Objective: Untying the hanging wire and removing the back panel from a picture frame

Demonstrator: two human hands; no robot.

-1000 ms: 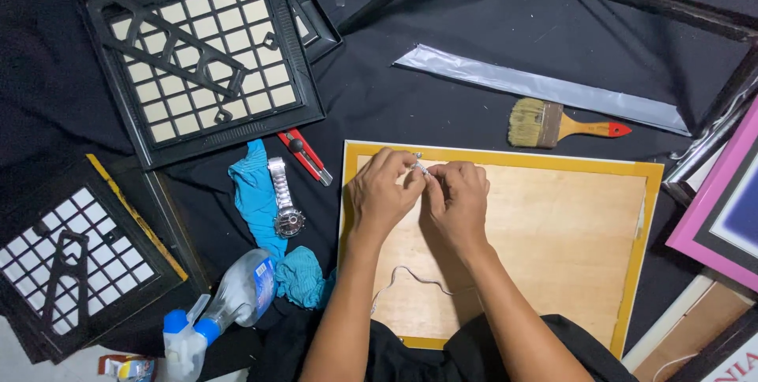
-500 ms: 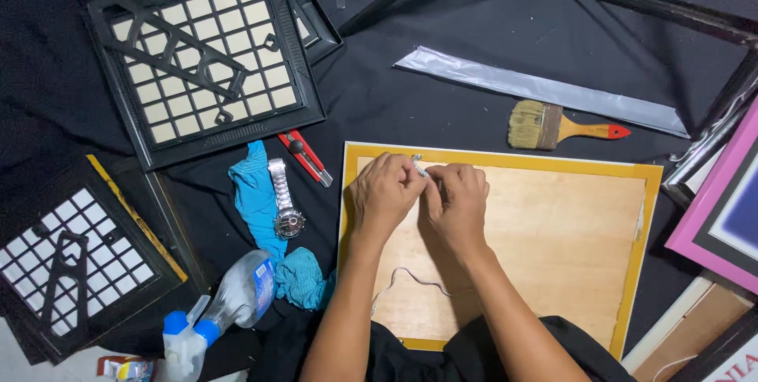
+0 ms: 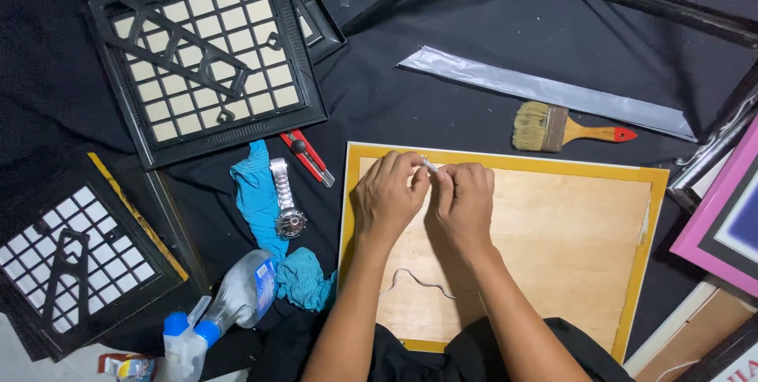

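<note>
Small pale strip [image 3: 429, 165], maybe a metal tab or bit of wire, pinched between fingertips of both hands, right over the top rail of the yellow-edged frame [image 3: 505, 162]; long axis slants up-left to down-right, only a short end shows, rest hidden by fingers. Left hand [image 3: 388, 196] and right hand [image 3: 464, 202] pressed together, thumbs and forefingers closed on the strip, both over the frame's upper left part. Frame lies face down, plywood backing [image 3: 568, 248] bare to the right of the hands, lots of free board there; long axis left-right, lower edge partly under the person's black clothing. Thin wire [image 3: 418, 281] curls on the backing below the hands. Left of the frame, close: red utility knife [image 3: 308, 158], wristwatch [image 3: 286, 206] on a blue cloth [image 3: 260, 200], spray bottle [image 3: 229, 307] further down. Above the frame's right half, paintbrush [image 3: 564, 127], handle pointing right, and a long grey strip [image 3: 545, 91] beyond it. Black lattice frame [image 3: 209, 58] up-left, another lattice frame [image 3: 75, 259] far left. Pink frame [image 3: 722, 224] crowds the right edge.
</note>
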